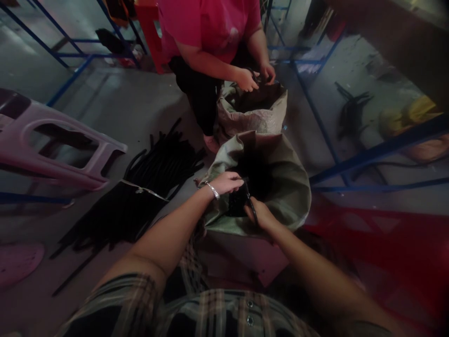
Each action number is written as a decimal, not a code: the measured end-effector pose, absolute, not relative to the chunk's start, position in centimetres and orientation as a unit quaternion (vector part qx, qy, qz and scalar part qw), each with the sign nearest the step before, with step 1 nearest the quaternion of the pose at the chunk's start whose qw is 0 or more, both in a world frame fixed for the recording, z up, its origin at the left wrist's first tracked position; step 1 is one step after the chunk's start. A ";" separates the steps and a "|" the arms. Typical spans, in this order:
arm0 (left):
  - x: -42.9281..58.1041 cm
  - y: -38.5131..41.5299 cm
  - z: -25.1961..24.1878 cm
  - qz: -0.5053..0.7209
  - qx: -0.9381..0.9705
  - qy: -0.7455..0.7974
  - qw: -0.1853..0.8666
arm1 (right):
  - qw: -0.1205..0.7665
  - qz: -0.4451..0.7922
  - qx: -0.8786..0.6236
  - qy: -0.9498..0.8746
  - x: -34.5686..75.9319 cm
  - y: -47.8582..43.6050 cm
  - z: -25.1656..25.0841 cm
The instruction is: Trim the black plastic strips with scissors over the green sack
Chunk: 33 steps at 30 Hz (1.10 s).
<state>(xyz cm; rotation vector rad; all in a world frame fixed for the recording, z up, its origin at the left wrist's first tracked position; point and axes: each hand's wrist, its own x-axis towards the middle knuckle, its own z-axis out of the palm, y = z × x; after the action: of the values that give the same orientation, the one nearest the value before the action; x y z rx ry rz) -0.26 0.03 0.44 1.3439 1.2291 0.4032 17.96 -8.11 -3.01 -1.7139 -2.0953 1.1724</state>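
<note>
An open woven sack (291, 187) stands in front of me, with dark material inside that I cannot make out. Over its near side, my right hand (258, 213) is wrapped round a pair of black-handled scissors (253, 210), their blades pointing up and away from me. My left hand (228, 182), with a silver bracelet at the wrist, is closed in a pinch close to the scissor tips. Something small and dark shows at its fingertips, too dim to name.
A bundle of long black tubes (140, 196), tied with a pale band, lies on the floor at left. Across from me a person in a pink shirt (220, 28) works over a second sack (252, 119). A pink plastic stool (63, 140) and blue metal frames (322, 126) stand around.
</note>
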 end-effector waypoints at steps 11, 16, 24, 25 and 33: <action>0.3 -0.5 0.3 0.161 0.593 0.508 0.604 | 0.074 0.373 -0.581 -0.719 18.1 -7.6 -3.5; 0.3 -0.5 0.3 0.151 0.597 0.518 0.594 | 0.057 0.343 -0.599 -0.721 18.1 -7.7 -2.9; -0.6 -0.2 0.4 0.165 0.594 0.513 0.597 | 0.108 0.337 -0.623 -0.698 18.4 -7.6 -2.9; -0.7 -0.2 0.4 0.164 0.594 0.516 0.595 | 0.118 0.343 -0.622 -0.694 18.5 -7.6 -2.8; -0.8 0.0 -0.3 0.166 0.600 0.526 0.579 | 0.141 0.372 -0.623 -0.674 18.4 -7.7 -3.0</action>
<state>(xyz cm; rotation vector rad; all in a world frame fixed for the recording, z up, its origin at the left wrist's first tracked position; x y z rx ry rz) -0.77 0.01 -0.32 1.4031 1.2294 0.3883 18.39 -7.73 -2.96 -1.7988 -1.9462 1.0736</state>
